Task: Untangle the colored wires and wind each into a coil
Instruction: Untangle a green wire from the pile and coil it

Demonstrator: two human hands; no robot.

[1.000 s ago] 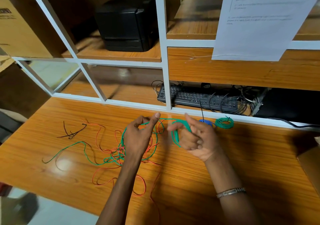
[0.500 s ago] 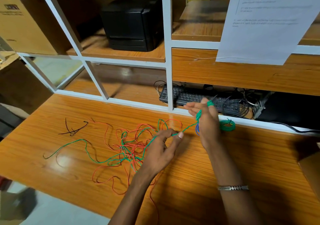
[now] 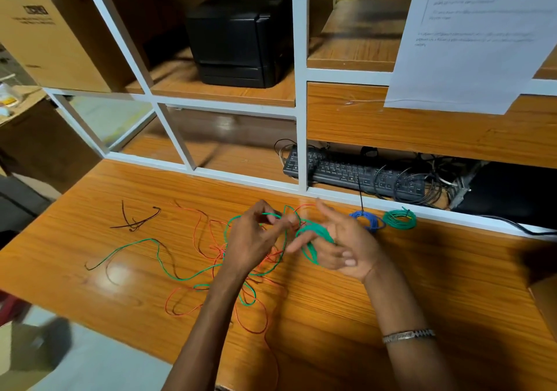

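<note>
You were mid-wind: your left hand [image 3: 251,241] pinched the green wire [image 3: 168,265] (tail loose across the desk [image 3: 422,270]), feeding turns onto your right hand [image 3: 346,247], fingers spread inside the green coil [image 3: 313,235]. The next turn probably needed slack teased from the orange wire [image 3: 211,309] tangle.

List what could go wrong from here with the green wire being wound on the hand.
1. The loose green wire threads through the loose orange wire; pulling may tighten a knot or drag it along.
2. The green loops sit around the right hand's spread fingers; they could slip off.
3. The left hand pinches only a thin strand, which may slip.
</note>
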